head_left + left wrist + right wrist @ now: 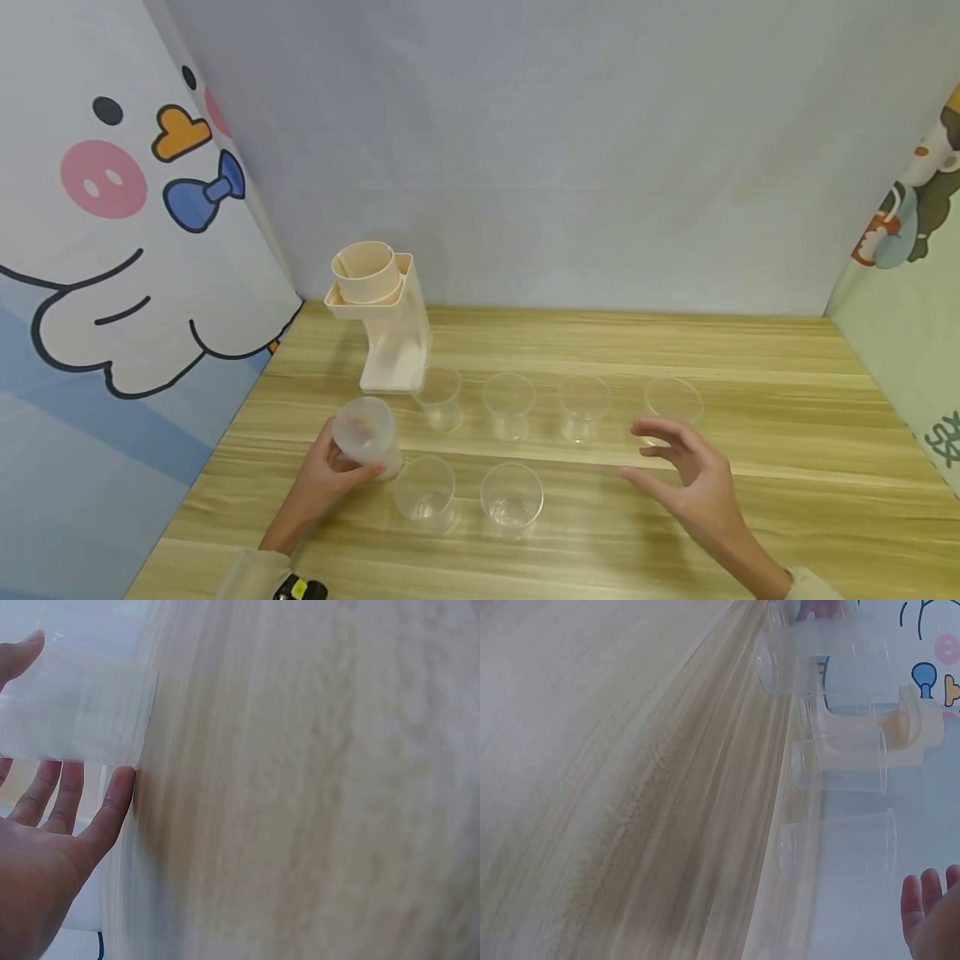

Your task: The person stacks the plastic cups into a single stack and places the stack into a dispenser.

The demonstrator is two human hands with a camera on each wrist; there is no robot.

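My left hand holds a cloudy clear plastic cup, whiter than the others. Thumb and fingers lie on opposite sides of it; in the left wrist view its base is right at the tabletop. My right hand is raised, its fingers loosely curved and apart from the thumb, with nothing between them. Nearest to it is the rightmost clear plastic cup of the back row, partly overlapped by the fingers in the head view. Two more clear cups stand in front, a left one and a right one.
Further cups of the back row, among them one, another and a third, stand upright on the wooden table. Behind them at left is a cream cup-holder stand with a round ring on top. Printed cloth walls surround the table.
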